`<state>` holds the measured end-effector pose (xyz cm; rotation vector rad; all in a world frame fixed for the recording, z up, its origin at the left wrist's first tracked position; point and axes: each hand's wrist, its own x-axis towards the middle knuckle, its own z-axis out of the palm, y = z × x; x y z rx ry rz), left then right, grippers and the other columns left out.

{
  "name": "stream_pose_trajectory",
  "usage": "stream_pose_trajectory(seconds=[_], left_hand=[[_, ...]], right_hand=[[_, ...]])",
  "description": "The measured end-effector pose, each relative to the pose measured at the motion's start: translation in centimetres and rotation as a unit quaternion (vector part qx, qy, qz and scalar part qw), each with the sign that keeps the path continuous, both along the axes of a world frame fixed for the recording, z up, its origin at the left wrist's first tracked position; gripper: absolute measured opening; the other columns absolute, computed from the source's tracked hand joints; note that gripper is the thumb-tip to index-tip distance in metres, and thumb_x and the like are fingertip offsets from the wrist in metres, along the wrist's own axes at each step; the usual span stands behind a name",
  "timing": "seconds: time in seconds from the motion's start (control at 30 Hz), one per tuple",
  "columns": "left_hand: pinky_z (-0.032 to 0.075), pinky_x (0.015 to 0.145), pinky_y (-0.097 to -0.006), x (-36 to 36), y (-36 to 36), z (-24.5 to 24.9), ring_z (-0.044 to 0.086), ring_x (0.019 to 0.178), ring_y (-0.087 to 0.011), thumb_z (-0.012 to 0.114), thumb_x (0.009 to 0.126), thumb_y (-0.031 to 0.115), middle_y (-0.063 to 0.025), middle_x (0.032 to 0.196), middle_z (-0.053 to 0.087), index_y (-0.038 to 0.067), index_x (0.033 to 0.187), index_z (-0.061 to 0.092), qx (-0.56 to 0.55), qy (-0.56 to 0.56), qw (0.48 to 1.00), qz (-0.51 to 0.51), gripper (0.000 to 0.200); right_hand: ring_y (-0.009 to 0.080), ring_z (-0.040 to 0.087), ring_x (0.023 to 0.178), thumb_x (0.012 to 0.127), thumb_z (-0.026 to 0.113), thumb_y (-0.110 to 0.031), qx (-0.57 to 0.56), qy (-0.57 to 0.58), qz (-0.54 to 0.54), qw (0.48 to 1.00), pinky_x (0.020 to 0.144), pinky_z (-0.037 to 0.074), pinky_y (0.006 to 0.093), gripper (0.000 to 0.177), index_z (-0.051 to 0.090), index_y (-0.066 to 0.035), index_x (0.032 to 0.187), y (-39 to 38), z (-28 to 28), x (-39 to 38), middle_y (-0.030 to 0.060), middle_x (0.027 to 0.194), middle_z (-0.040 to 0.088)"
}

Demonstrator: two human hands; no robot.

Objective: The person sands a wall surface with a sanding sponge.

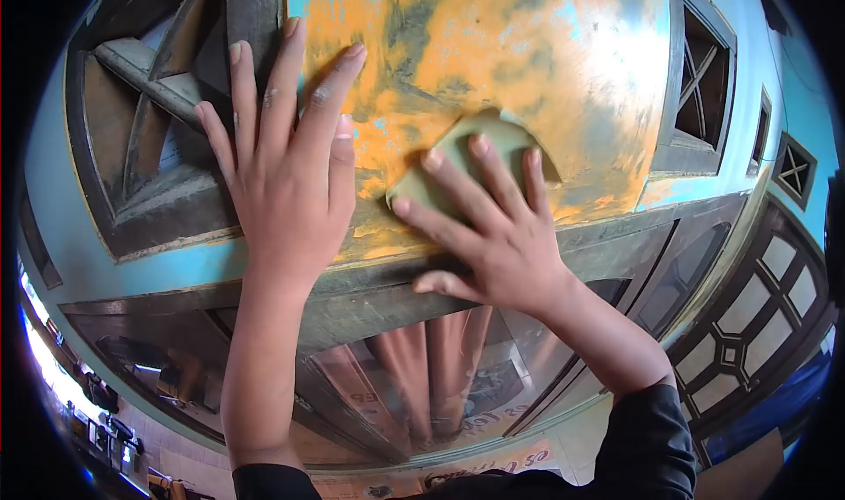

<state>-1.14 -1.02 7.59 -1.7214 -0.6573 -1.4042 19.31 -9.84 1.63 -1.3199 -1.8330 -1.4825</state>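
Observation:
My right hand (515, 240) presses a green sheet of sandpaper (510, 135) flat against a wall panel (493, 51), its fingers spread over the sheet and the thumb off to the lower left. The sheet's upper edge is bent up a little, and its gritty face is hidden. The panel is patchy orange with dark grey smears and flecks of light blue. On the left, my left hand (290, 170) has its fingers apart and holds nothing. It rests by the panel's left edge and the dark wooden frame, its thumb and index finger over the orange surface.
A dark wooden vent frame (132, 139) with crossed slats is at the left, and a similar vent (700, 82) at the right. Below the panel runs a wooden beam (370, 297) above glass panes with a pinkish curtain (449, 359) behind. A panelled door (748, 315) stands at lower right.

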Motion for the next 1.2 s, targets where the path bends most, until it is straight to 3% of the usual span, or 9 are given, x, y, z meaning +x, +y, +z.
stream_pose_trajectory(seconds=[0.23,0.3,0.43,0.57,0.63,0.77,0.87,1.03,1.2], left_hand=[[0.006,0.119,-0.0688,-0.2,-0.3,0.1,0.023,0.154,-0.0396,0.04,0.105,0.028,-0.0054,0.163,0.036,0.027,0.147,0.055,-0.009,0.007,1.0,-0.001,0.044],[0.006,0.119,-0.0688,-0.3,-0.1,0.2,0.023,0.154,-0.0393,0.042,0.105,0.028,-0.0051,0.163,0.036,0.027,0.146,0.056,-0.006,0.009,1.0,-0.003,0.044],[0.006,0.119,-0.0686,-0.2,-0.3,0.1,0.024,0.153,-0.0385,0.045,0.104,0.03,-0.0045,0.164,0.036,0.027,0.146,0.057,-0.006,0.023,1.0,-0.006,0.044],[0.007,0.119,-0.0688,-0.2,-0.3,0.0,0.024,0.154,-0.0375,0.047,0.103,0.034,-0.0044,0.164,0.035,0.027,0.146,0.057,-0.001,0.041,0.999,-0.005,0.045],[0.007,0.12,-0.0688,-0.2,-0.5,0.0,0.024,0.154,-0.0369,0.047,0.102,0.037,-0.0044,0.165,0.035,0.028,0.148,0.055,-0.002,0.052,0.999,0.007,0.047],[0.01,0.121,-0.066,0.4,-1.2,-0.2,0.023,0.154,-0.0357,0.046,0.102,0.043,-0.0047,0.166,0.032,0.027,0.154,0.046,-0.011,0.139,0.99,0.022,0.054],[0.015,0.123,-0.0615,0.3,-1.1,-0.2,0.022,0.155,-0.0353,0.047,0.1,0.046,-0.0054,0.167,0.028,0.024,0.158,0.04,-0.012,0.21,0.978,0.004,0.062],[0.015,0.123,-0.061,1.1,-1.6,-1.6,0.022,0.155,-0.0349,0.051,0.096,0.047,-0.0062,0.168,0.026,0.023,0.158,0.038,-0.026,0.241,0.97,-0.002,0.067],[0.016,0.123,-0.0601,1.2,-2.2,-1.5,0.023,0.155,-0.0348,0.054,0.095,0.045,-0.0067,0.167,0.028,0.023,0.158,0.039,-0.035,0.234,0.972,0.003,0.068]], right_hand=[[0.0375,0.029,0.151,0.09,0.049,-0.077,0.148,0.093,0.023,0.984,0.12,0.011,0.0653,0.073,0.05,-0.037,0.151,0.1,6.2,2.1,0.0085,0.164,0.035],[0.0368,0.029,0.152,0.091,0.047,-0.077,0.011,0.021,-0.004,1.0,0.12,0.011,0.0653,0.072,0.047,-0.039,0.152,-0.3,3.1,-0.4,0.0073,0.164,0.035],[0.0384,0.027,0.152,0.09,0.041,-0.081,0.011,-0.046,-0.007,0.999,0.123,0.009,0.0625,0.07,0.052,-0.042,0.148,-0.1,1.4,2.6,0.0058,0.163,0.038],[0.0402,0.025,0.152,0.09,0.054,-0.071,0.152,0.122,0.027,0.981,0.12,0.012,0.0645,0.072,0.049,-0.034,0.152,-1.1,7.1,8.6,0.0082,0.164,0.036],[0.0415,0.025,0.152,0.09,0.053,-0.072,0.154,0.102,0.01,0.983,0.12,0.011,0.066,0.075,0.048,-0.031,0.153,-1.1,5.6,6.3,0.0102,0.163,0.035],[0.037,0.024,0.154,0.092,0.034,-0.081,0.012,-0.027,-0.038,0.999,0.122,0.009,0.0637,0.071,0.047,-0.043,0.151,-1.5,-2.2,5.1,0.0065,0.164,0.036],[0.0356,0.025,0.154,0.092,0.033,-0.081,0.0,-0.026,-0.058,0.998,0.123,0.009,0.0621,0.07,0.048,-0.044,0.15,-2.6,-1.7,8.6,0.0048,0.164,0.036],[0.0402,0.018,0.155,0.1,0.038,-0.063,0.135,0.164,-0.02,0.977,0.122,0.005,0.0632,0.067,0.047,-0.024,0.154,-3.2,2.8,11.6,0.0121,0.166,0.029],[0.0356,0.018,0.156,0.104,0.029,-0.061,-0.004,0.031,-0.03,0.999,0.123,0.003,0.0625,0.06,0.043,-0.035,0.156,-3.1,-1.4,7.1,0.0077,0.167,0.028]])
